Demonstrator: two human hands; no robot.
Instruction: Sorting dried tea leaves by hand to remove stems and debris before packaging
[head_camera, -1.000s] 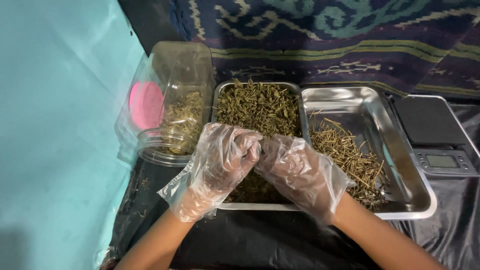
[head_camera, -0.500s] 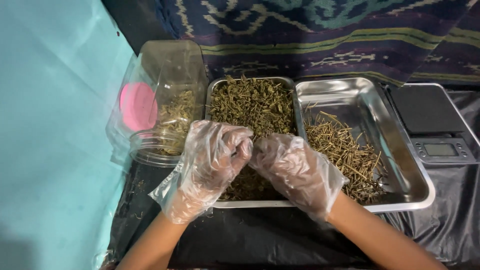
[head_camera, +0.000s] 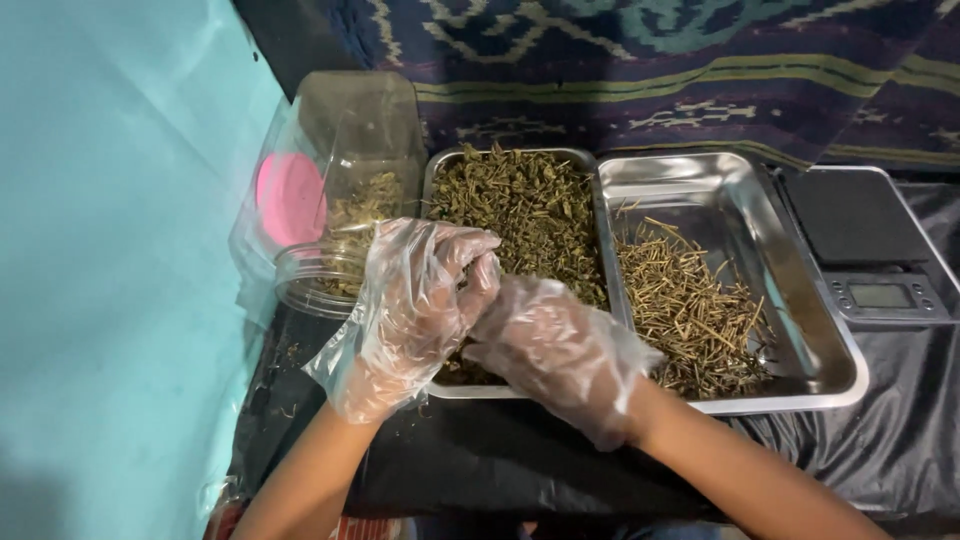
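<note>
Both my hands wear loose clear plastic gloves and meet over the near end of a steel tray (head_camera: 440, 165) heaped with dried green-brown herb (head_camera: 520, 215). My left hand (head_camera: 415, 305) curls with its fingertips pinched beside my right hand (head_camera: 555, 345), which is bent over the herb. Whatever small piece sits between the fingers is hidden by the gloves. To the right, a second steel tray (head_camera: 800, 330) holds a pile of bare pale stems (head_camera: 690, 310).
A clear plastic jar (head_camera: 350, 190) lies tilted at the left with some herb inside and a pink lid (head_camera: 290, 195) beside it. A small digital scale (head_camera: 870, 250) sits at the right. Black sheet covers the table; patterned cloth hangs behind, turquoise wall at left.
Both hands stay together over the herb tray, fingers shifting slightly; the view has drifted a little.
</note>
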